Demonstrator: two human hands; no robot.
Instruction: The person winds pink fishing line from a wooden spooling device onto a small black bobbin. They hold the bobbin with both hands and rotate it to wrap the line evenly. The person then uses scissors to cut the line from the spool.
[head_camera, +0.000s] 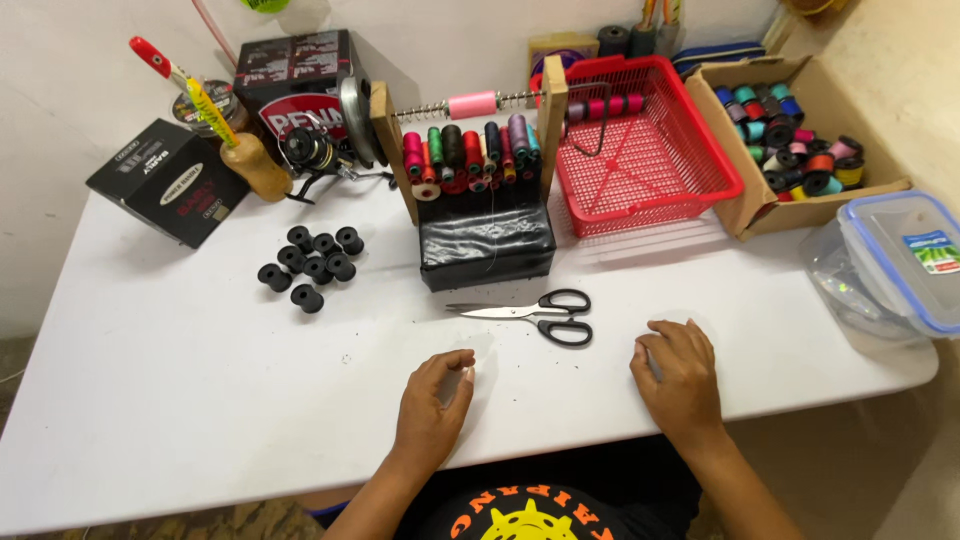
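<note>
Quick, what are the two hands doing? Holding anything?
Left hand: fingers curled on the white table, whether holding anything cannot be told.
Right hand: flat on the table, holding nothing.

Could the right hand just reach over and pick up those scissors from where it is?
Probably yes. The right hand rests on the white table, and the scissors lie close by, handles toward it, with only bare tabletop between.

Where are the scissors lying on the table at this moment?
In the head view, the black-handled scissors lie on the white table, just in front of the black thread rack, between and slightly beyond the left hand and right hand.
</note>
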